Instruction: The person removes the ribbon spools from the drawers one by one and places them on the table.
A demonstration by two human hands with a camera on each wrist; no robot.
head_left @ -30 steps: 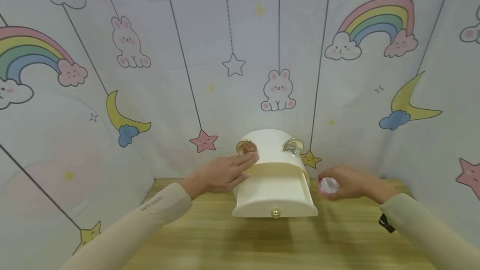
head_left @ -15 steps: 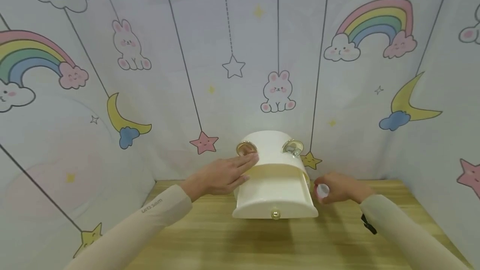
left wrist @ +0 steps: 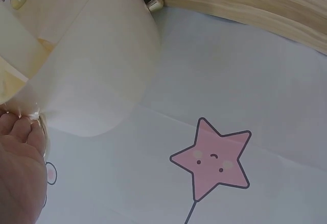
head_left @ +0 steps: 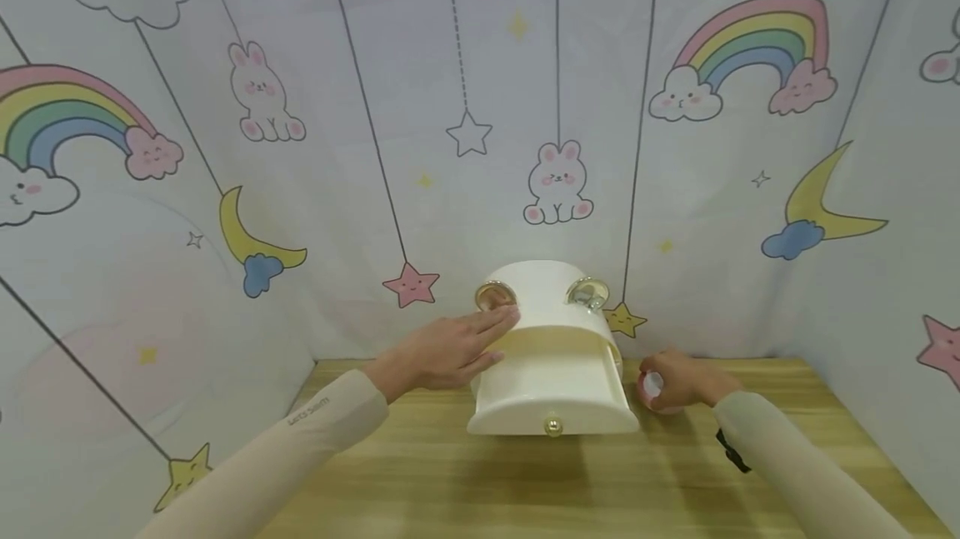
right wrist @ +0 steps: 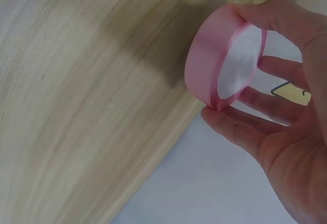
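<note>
A cream, round-topped drawer box (head_left: 543,297) stands at the back of the wooden table, its drawer (head_left: 552,420) pulled out toward me. The inside of the drawer looks bare, and a gold knob (head_left: 553,426) sits on its front. My left hand (head_left: 450,349) rests with straight fingers on the box's upper left, beside a gold round ornament (head_left: 495,296). To the right of the box, my right hand (head_left: 686,378) grips a roll of pink ribbon (right wrist: 209,55) between thumb and fingers. The roll is tilted on its edge, close over the table.
The wooden table (head_left: 420,472) ends at a white cloth backdrop (head_left: 480,214) printed with rainbows, rabbits, moons and stars. A second gold ornament (head_left: 588,293) is on the box's right side. A small gold foot (left wrist: 155,4) shows under the box in the left wrist view.
My right hand has moved left and down with the pink ribbon roll, toward the table beside the box. The left hand has stayed in place on the box.
</note>
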